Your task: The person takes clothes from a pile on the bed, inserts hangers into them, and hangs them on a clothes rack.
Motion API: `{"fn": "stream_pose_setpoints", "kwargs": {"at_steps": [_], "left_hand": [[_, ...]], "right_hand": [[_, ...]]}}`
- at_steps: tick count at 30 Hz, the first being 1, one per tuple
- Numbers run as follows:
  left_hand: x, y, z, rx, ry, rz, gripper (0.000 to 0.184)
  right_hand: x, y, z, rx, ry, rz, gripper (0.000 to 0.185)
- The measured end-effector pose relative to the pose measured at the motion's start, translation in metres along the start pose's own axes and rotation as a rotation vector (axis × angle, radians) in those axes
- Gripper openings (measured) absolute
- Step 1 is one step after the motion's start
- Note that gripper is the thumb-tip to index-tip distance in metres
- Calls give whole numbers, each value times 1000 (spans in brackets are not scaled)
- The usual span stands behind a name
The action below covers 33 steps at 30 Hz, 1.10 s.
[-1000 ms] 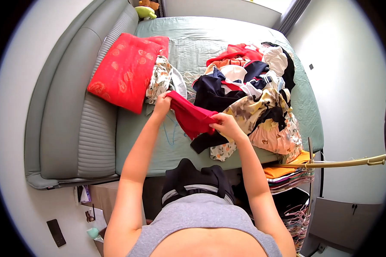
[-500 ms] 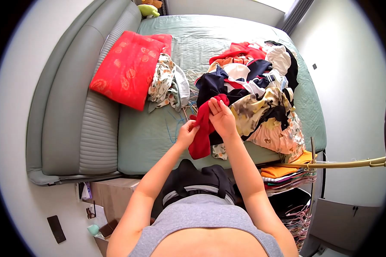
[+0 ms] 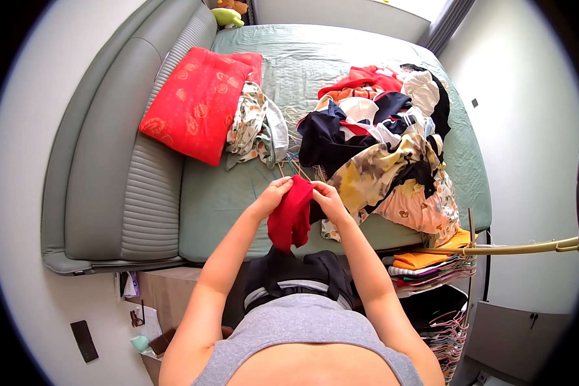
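Observation:
A small red garment [image 3: 290, 217] hangs between my two hands, over the front edge of the bed; its exact kind cannot be made out. My left hand [image 3: 273, 195] pinches its upper left edge. On the other side, my right hand [image 3: 330, 202] grips the upper right edge between thumb and fingers. Just beyond my right hand spreads a heap of clothes, with a yellow and grey patterned garment [image 3: 374, 172] and a dark navy one [image 3: 325, 143] closest. Several thin hangers [image 3: 294, 168] lie on the bed past my fingers.
A red pillow [image 3: 196, 106] and a patterned cloth [image 3: 246, 125] lie left, by the grey headboard [image 3: 96, 161]. On the right, a gold-coloured rod [image 3: 527, 246] juts out above folded clothes [image 3: 431, 262] and many stacked hangers [image 3: 447, 341]. The green sheet [image 3: 215, 219] covers the bed.
My right hand has gone from open-palmed, with the red garment draped against it, to pinching its edge. Both hands now hold the garment's top, and it hangs lower and closer to me.

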<state>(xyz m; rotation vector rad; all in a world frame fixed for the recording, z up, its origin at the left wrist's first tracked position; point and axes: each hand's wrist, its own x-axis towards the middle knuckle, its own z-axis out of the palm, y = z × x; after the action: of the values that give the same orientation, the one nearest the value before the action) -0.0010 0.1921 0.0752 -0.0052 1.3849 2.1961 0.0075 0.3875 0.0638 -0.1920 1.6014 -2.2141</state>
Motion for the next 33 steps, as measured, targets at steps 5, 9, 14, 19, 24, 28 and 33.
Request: {"fn": "stream_pose_setpoints", "kwargs": {"at_steps": [5,9,14,19,24,28,33], "left_hand": [[-6,3,-32,879,226,215,20],[-13,0,-13,791,194,440,18],[-18,-19,11,572,57,534,36],[-23,-6,37,862,184,761,43],[0,-17,42,930,70,716,24],[17,-26,42,867,26,681,14],[23,-39,27,328,4,304,6]], "right_hand": [[-4,-20,-10,282,-107,97,16],[-4,-31,5,482,-84,151,16],[-3,-46,16,542,94,143,22],[-1,-54,1,665,124,173,30],[-8,-49,-16,822,82,209,35],[-6,-45,-31,923,41,192,36],[0,-42,-55,848,226,229,31]]}}
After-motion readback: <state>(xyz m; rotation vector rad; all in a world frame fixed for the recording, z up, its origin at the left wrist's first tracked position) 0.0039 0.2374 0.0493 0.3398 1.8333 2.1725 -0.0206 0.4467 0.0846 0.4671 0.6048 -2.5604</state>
